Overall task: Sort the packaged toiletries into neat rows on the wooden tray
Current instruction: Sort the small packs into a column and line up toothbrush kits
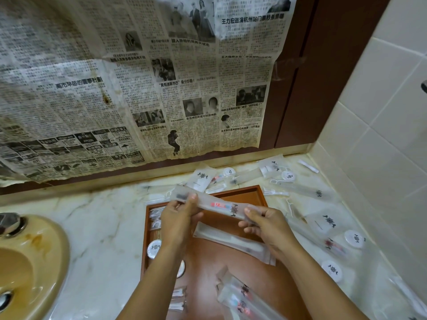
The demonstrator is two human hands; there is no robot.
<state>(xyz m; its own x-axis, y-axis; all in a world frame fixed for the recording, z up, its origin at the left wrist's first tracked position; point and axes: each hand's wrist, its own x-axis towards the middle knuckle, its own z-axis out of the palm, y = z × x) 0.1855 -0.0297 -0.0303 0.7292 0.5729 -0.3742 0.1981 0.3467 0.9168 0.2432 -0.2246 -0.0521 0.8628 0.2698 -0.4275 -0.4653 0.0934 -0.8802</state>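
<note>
Fingers first: left hand [178, 215] was pinching one end of a long frosted toothbrush packet [217, 205], thumb on top, fingers curled under. Right hand [265, 224] gripped the other end the same way, so both were clamped on that one packet, held up above the wooden tray [242, 192] w/ the logo end by the right hand.

Right under it, another long packet [233, 241] lay flat across the tray's middle. Left side of the tray had a round white lidded container [154, 248] and some small clear sachets [156, 217] at the far left corner. A couple more toothbrush packets [240, 296] sat at the near edge, btw.

Rest of the stuff was scattered on the marble table [104, 222]: white sachets, round containers, floss picks, mostly behind and right of the tray. Beige sink [30, 262] at left, old newspaper [115, 77] covering the wall behind.
</note>
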